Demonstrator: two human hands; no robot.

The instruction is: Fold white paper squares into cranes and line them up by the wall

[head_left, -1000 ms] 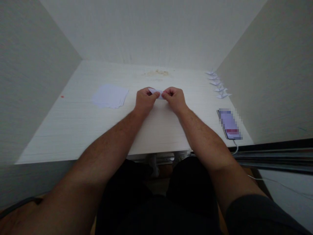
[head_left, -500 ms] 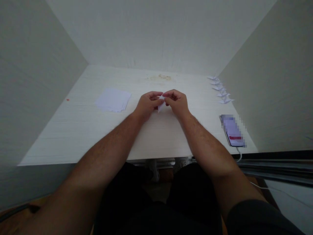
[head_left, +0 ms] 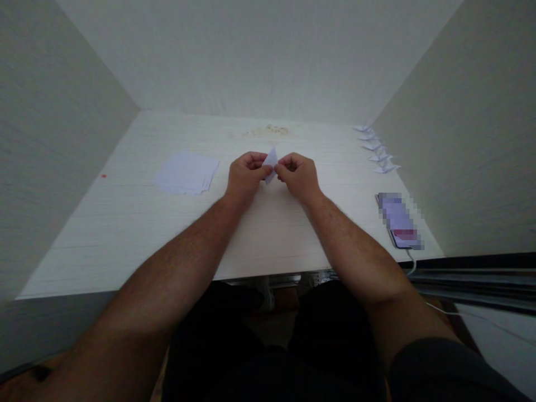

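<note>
A small folded piece of white paper (head_left: pixel 271 162) stands upright between my two hands over the middle of the white desk (head_left: pixel 138 223). My left hand (head_left: pixel 243 177) pinches its left side with curled fingers. My right hand (head_left: pixel 298 175) pinches its right side the same way. The paper's pointed tip sticks up above my fingers and its lower end shows between my thumbs.
A stack of white paper sheets (head_left: pixel 186 173) lies to the left of my hands. Several finished folded paper figures (head_left: pixel 377 149) line the right wall. A phone (head_left: pixel 400 220) with a cable lies at the front right. A stain (head_left: pixel 268 130) marks the desk's far side.
The folded paper has turned from lying flat between my fingers to standing upright with its tip up. Both hands stayed at the desk's middle, still pinching it.
</note>
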